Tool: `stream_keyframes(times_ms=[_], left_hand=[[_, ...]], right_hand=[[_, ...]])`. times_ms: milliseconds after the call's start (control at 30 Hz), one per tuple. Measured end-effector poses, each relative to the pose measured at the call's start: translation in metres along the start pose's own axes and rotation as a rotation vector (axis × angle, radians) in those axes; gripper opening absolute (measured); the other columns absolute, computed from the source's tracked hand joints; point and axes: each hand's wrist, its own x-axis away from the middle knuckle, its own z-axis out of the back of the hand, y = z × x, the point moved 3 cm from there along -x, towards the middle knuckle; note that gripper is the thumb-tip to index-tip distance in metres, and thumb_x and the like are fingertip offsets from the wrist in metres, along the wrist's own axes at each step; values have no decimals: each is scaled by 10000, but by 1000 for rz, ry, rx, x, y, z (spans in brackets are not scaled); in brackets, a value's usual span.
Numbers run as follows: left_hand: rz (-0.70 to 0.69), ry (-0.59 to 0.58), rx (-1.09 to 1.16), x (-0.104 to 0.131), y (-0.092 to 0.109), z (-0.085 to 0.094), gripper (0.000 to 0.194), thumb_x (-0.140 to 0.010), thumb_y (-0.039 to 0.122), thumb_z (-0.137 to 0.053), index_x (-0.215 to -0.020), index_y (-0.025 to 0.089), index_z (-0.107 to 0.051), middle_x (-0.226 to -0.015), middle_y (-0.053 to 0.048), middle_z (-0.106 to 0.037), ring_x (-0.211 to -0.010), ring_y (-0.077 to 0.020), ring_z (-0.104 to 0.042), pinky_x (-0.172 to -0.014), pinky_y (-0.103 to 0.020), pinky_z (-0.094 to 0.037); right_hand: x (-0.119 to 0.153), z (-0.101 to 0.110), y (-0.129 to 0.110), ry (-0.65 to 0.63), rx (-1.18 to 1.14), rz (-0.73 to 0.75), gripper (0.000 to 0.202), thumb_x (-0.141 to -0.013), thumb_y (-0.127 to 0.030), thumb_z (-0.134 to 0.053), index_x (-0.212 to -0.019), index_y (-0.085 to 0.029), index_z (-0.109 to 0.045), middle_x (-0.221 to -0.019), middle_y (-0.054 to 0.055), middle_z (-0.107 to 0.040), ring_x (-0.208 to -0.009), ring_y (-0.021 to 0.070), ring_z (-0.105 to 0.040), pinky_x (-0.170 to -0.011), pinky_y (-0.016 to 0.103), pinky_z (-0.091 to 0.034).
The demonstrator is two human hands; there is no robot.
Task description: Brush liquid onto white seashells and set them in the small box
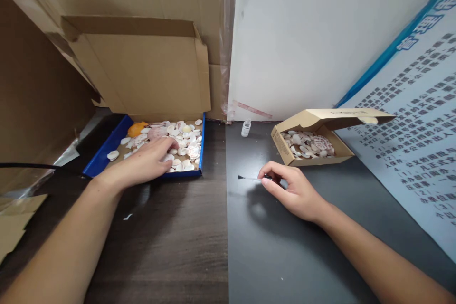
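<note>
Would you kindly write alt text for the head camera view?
A left hand is over seashells in an open blue box; the right hand holds a brush near a small bottle and a cardboard box of shells.

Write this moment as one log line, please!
left hand: at shells in blue-sided box | right hand: holding small brush | bottle: standing | smaller box: open, more shells inside

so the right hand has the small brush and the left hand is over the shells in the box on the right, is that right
Not quite: the left hand is over the shells in the blue-sided box on the left, as the head view shows. The rest stands: the right hand has the small brush.
</note>
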Motion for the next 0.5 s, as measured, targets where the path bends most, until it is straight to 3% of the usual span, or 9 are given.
stream_keyframes(times_ms=[233, 433, 500], left_hand=[[-6, -120, -16, 2, -10, 3, 407, -767, 396, -540, -1117, 199, -607, -1187, -119, -619, -1127, -306, -555, -983, -418, -427], [35, -142, -35, 5, -10, 6, 368, -739, 400, -583, -1046, 209, -653, -1112, -108, -657, -1039, -294, -596, -890, -385, -467], [34, -87, -10, 6, -6, 8, 314, -733, 395, -589, -972, 211, -677, -1032, -92, -681, -941, -269, -619, -815, -354, -484]], right_hand=[[0, 0, -1, 2, 2, 3, 174, -930, -319, -514, -855, -193, -607, -689, 0, -542, -626, 133, -481, -561, 231, -382], [0, 0, -1, 0, 7, 10, 164, -925, -313, -518, -855, -197, -611, -688, 0, -549, -619, 133, -483, -554, 229, -384], [0, 0, -1, 1, 11, 10, 164, -926, -314, -519, -856, -197, -610, -683, -3, -542, -619, 132, -483, -555, 229, -384]])
